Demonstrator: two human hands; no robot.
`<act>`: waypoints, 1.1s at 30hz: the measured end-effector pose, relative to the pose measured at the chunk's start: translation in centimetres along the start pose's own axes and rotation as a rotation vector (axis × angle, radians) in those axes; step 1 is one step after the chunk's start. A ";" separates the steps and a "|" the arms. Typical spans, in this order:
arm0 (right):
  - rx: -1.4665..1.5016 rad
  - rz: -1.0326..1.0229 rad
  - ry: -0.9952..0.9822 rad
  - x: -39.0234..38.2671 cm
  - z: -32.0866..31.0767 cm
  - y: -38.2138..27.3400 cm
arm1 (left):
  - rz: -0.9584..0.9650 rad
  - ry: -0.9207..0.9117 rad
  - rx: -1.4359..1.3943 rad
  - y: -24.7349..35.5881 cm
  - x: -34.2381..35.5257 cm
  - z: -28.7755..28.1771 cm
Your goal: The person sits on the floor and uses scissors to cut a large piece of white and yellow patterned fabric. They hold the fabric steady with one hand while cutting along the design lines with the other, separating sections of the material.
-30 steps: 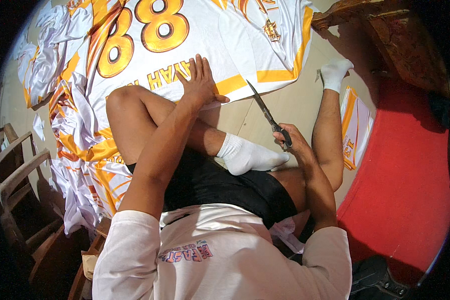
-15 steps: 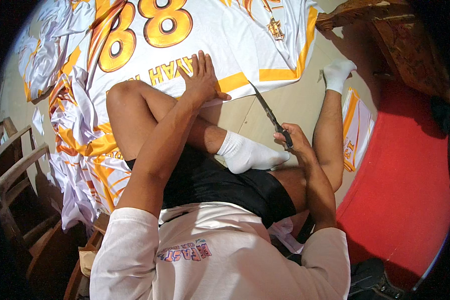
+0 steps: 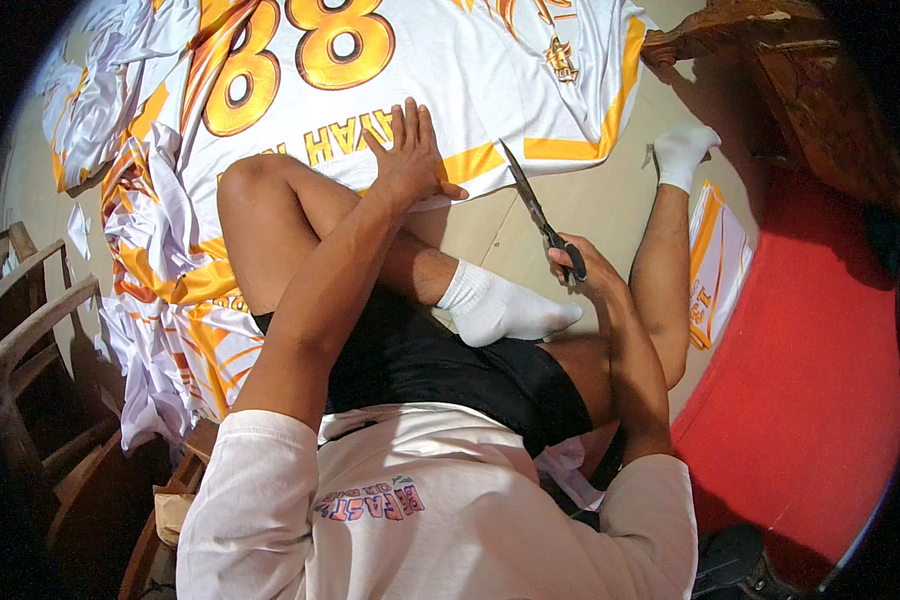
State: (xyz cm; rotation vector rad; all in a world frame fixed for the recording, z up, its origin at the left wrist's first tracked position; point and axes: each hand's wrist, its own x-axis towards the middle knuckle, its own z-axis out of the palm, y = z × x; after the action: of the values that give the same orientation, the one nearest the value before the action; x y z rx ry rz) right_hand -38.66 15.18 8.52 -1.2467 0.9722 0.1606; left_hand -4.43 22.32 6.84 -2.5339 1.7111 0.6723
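Observation:
My left hand point(image 3: 410, 162) lies flat, fingers stretched, on a white sports fabric piece point(image 3: 450, 70) with large yellow-orange numerals and an orange hem. My right hand point(image 3: 590, 270) is closed round the dark handles of a pair of long scissors point(image 3: 531, 200). Their blades point up and to the left, with the tip over the fabric's near edge. There the orange hem shows a break between two stretches. Whether the blades touch the cloth, I cannot tell.
Crumpled white and orange fabric point(image 3: 155, 260) lies to the left beside a wooden chair frame point(image 3: 45, 330). A folded printed piece point(image 3: 715, 270) rests by my right leg. Farther right are a red mat point(image 3: 790, 370) and carved wooden furniture point(image 3: 810, 100). Pale tiles point(image 3: 480, 230) show between my legs.
The scissors and my right hand have shifted slightly upward, and the blades look broader, a little more apart. My left hand stays pressed on the fabric.

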 end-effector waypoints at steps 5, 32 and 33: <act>-0.066 0.033 0.080 -0.5 0.4 -1.0 | 0.019 0.037 -0.004 -0.3 0.2 0.7; 0.028 0.062 0.065 -0.2 1.2 -1.4 | 0.029 0.040 -0.022 0.2 -0.2 0.6; 0.035 0.083 0.062 -0.1 1.5 -2.1 | 0.020 0.037 -0.025 0.2 -0.3 0.6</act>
State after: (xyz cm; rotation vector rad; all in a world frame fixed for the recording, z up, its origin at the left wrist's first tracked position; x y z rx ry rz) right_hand -36.69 15.69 10.08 -1.1860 1.0765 0.1702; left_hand -4.94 22.60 6.39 -2.5650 1.7526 0.6559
